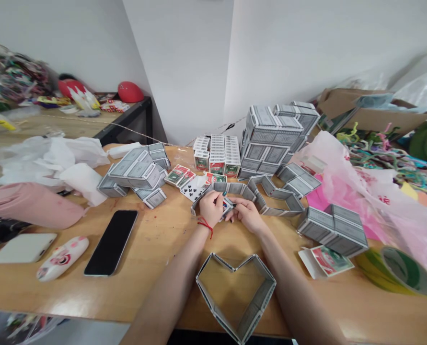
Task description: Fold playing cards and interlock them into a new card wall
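My left hand (pixel 211 207) and my right hand (pixel 245 214) meet at the middle of the wooden table (pixel 155 249), both closed around a small stack of playing cards (pixel 227 207) held between them. A red string circles my left wrist. Just behind the hands lies a strip of folded cards bent into an open heart outline (pixel 271 194). Near the front edge, between my forearms, stands a finished heart-shaped frame of cards (pixel 236 294). Loose face-up cards (pixel 194 191) lie left of the hands.
Stacked card blocks (pixel 271 139) and boxed decks (pixel 218 155) stand at the back; more blocks (pixel 137 172) sit left and right (pixel 333 230). A black phone (pixel 111 242), white power bank (pixel 23 247), tape rolls (pixel 400 270), pink plastic bag (pixel 360 191) and white bags (pixel 55 158) surround me.
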A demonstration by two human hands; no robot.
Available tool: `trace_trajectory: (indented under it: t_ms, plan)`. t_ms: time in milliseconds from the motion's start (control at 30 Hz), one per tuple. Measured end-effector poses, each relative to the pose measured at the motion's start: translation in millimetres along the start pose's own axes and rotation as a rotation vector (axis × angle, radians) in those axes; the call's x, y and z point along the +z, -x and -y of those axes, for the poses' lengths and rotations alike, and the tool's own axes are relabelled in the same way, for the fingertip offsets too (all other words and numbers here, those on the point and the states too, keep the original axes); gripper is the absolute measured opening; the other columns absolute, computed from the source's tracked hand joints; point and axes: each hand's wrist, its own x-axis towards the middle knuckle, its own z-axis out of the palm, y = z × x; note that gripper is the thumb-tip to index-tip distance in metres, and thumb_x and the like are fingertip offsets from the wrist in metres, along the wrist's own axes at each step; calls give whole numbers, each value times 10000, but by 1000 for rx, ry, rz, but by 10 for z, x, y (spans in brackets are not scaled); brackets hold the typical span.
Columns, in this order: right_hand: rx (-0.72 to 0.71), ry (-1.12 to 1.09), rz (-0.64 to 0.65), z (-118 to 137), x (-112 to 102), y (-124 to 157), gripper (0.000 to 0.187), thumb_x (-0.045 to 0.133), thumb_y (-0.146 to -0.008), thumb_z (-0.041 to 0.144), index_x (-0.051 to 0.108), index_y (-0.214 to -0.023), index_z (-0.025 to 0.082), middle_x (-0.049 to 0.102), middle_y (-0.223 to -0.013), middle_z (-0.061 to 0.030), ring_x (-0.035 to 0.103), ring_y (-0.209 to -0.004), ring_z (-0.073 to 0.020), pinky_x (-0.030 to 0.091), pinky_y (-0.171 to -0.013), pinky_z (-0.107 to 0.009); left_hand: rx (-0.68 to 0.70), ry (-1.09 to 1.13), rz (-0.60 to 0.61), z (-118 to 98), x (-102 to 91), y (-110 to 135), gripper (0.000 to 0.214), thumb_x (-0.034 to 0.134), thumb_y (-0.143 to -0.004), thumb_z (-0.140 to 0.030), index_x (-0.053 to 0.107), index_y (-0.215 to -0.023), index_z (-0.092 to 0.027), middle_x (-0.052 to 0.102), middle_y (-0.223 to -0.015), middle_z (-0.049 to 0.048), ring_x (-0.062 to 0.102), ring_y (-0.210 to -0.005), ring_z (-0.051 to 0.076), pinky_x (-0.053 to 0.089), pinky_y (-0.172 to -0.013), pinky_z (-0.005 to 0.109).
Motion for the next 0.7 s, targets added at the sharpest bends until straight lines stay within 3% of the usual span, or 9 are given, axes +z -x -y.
trace_trajectory:
  t_ms: [133,267,367,500,700]
  plan:
    - [-39,-30,-42,-26,29,-13,313,495,-735,337,573,-957,130,625,-548,-22,586,-474,-130,423,-456,-217,-10,9,-43,-17,2,-1,241,401,-839,-244,597,-721,-170,611,-729,44,550,-703,132,426,-675,252]
    - [-138,118,-234,-63,51,-40,292,523,-756,413,570,-862,145,545,-434,29,485,-344,-96,353,-359,-193,49,46,-48,-49,10,6,183,435,-830,-244,599,-796,-171,615,-775,45,557,-748,128,439,-707,251]
    - [-234,206,-350,-101,51,-53,290,506,-769,426,567,-872,163,548,-473,29,510,-384,-112,412,-387,-220,115,58,-4,-59,18,15,128,488,-805,-247,597,-815,-181,622,-816,40,562,-787,130,446,-737,257]
    - [-346,309,-402,-157,41,-50,245,449,-810,371,567,-922,188,606,-593,-8,577,-500,-140,495,-501,-270,166,28,-29,-45,35,28,101,510,-793,-239,595,-787,-184,628,-810,36,565,-798,134,450,-757,270]
    - [-414,444,-421,-173,16,-35,220,400,-825,286,579,-921,203,629,-632,-17,606,-569,-154,512,-561,-286,219,-67,-71,-39,53,64,117,482,-804,-202,595,-788,-176,625,-792,45,556,-772,140,440,-734,277]
